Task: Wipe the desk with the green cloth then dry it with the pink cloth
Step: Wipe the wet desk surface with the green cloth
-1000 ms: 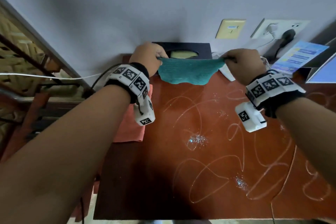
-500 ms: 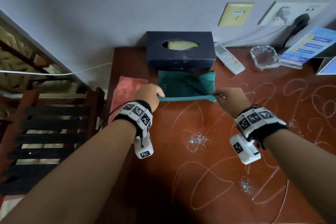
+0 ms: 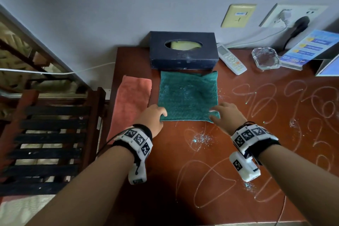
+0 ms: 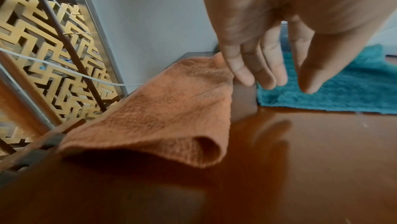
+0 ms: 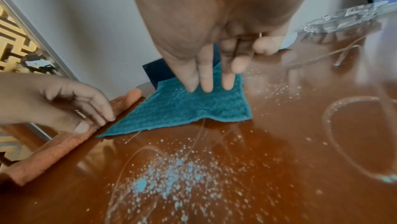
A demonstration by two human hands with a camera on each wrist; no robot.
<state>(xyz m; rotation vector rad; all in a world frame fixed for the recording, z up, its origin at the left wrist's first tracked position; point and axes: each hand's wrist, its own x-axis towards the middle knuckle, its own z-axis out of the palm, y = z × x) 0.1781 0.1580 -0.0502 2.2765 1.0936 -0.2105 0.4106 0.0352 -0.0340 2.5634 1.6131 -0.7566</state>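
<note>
Green cloth [image 3: 188, 97] lowered, now flat, fuzzy square on glossy desk [image 3: 211, 180]; both hands' fingers [image 5: 206, 78] released.

Pretty dim indoor light overall. The head view goes dark toward 6 o'clock, with shadow pooling on the desk [image 3: 216, 180], and the wide lens bends edges. Wrist views show soft reflections on the wood, blurry palms up at 12.
</note>
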